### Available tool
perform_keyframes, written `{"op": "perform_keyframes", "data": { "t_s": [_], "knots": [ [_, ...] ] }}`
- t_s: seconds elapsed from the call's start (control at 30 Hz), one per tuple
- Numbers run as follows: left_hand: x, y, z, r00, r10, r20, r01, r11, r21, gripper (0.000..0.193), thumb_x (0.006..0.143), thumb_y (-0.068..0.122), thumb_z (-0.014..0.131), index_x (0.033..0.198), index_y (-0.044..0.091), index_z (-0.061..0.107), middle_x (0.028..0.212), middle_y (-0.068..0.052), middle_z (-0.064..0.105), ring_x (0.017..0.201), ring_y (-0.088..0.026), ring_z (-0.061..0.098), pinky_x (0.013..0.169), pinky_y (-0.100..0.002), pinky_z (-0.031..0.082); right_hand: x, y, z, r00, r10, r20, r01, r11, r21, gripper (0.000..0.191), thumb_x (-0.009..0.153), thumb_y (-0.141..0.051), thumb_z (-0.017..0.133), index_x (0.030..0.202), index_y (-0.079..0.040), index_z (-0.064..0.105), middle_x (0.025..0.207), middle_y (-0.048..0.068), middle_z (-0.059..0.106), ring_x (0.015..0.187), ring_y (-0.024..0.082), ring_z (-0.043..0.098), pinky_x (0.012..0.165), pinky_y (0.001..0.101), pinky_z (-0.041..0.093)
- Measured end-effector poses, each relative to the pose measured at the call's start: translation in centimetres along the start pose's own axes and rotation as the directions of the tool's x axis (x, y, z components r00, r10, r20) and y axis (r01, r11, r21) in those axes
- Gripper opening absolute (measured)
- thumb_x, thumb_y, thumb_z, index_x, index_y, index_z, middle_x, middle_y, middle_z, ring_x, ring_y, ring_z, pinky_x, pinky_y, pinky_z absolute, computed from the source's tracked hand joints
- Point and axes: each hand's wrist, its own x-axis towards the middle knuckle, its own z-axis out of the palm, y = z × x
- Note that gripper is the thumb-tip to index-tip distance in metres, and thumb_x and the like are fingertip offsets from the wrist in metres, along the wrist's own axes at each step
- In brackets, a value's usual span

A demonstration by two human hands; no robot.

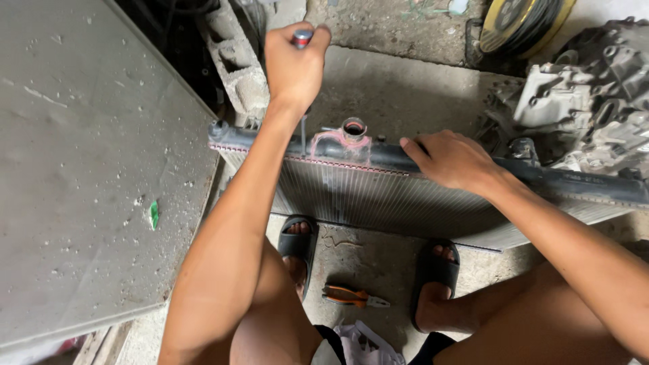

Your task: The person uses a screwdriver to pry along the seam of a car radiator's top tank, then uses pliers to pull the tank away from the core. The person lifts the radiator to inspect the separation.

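A car radiator [405,196] is seen standing on edge on the concrete floor [378,263], its black top tank uppermost and its finned core facing the person. An open filler neck [353,128], ringed with pink residue, is noted near the middle of the top tank.

The left hand [294,64] is raised above the left part of the tank, its grip closed around the handle of a screwdriver [302,40]; the red and grey handle end shows above the fist, and the thin shaft is seen running down to the tank just left of the filler neck.

The right hand [449,161] is laid on the top tank right of the filler neck, fingers curled over the edge; nothing else is held in it.

Two feet in black sandals [433,270] are planted on the floor close behind the radiator. Orange-handled pliers [351,296] lie on the floor between them. A grey metal panel [88,169] is recorded at the left, an engine assembly [588,88] at the upper right.
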Motion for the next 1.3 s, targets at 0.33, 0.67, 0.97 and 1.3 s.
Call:
{"op": "perform_keyframes", "data": {
  "t_s": [0.33, 0.67, 0.97, 1.3],
  "knots": [
    [-3.8, 6.0, -0.2, 0.994, 0.042, 0.103, -0.010, 0.956, -0.295, 0.026, 0.092, 0.007, 0.068, 0.068, -0.001, 0.062, 0.061, 0.006, 0.055, 0.058, -0.002, 0.045, 0.053, -0.029, 0.033, -0.5, 0.1, -0.5, 0.997, -0.034, -0.070, 0.035, 0.999, 0.011, 0.048, 0.105, -0.047, 0.046, 0.104, -0.005, 0.070, 0.085, 0.019, 0.072, 0.086, 0.039, 0.071, 0.086, 0.0509, 0.054],
    [-5.8, 7.4, 3.8, 0.985, 0.032, 0.172, 0.031, 0.936, -0.351, 0.040, 0.098, 0.009, 0.070, 0.066, 0.001, 0.048, 0.059, 0.006, 0.039, 0.059, -0.004, 0.035, 0.053, -0.029, 0.026, -1.4, 2.6, -0.6, 0.929, -0.219, -0.297, 0.229, 0.973, -0.002, 0.032, 0.099, -0.033, 0.060, 0.110, -0.005, 0.071, 0.104, 0.018, 0.071, 0.102, 0.039, 0.066, 0.090, 0.0498, 0.052],
    [-9.0, 9.1, 9.2, 0.992, 0.060, 0.108, 0.000, 0.874, -0.485, 0.029, 0.097, 0.004, 0.067, 0.070, -0.001, 0.057, 0.061, 0.005, 0.045, 0.061, -0.003, 0.040, 0.054, -0.029, 0.028, -2.7, 4.7, 0.3, 0.929, -0.283, -0.240, 0.291, 0.957, 0.001, 0.051, 0.085, -0.041, 0.073, 0.120, -0.004, 0.066, 0.122, 0.021, 0.065, 0.119, 0.039, 0.060, 0.102, 0.0474, 0.047],
    [-12.0, 11.2, 11.8, 0.997, 0.075, 0.012, -0.066, 0.934, -0.351, 0.033, 0.101, 0.007, 0.070, 0.072, 0.000, 0.053, 0.057, -0.001, 0.040, 0.057, -0.004, 0.035, 0.050, -0.029, 0.027, -2.4, 5.6, 2.2, 0.948, -0.285, -0.144, 0.267, 0.955, -0.128, 0.066, 0.077, -0.049, 0.081, 0.122, -0.005, 0.064, 0.127, 0.018, 0.062, 0.123, 0.034, 0.056, 0.103, 0.0505, 0.043]
  ]
}}
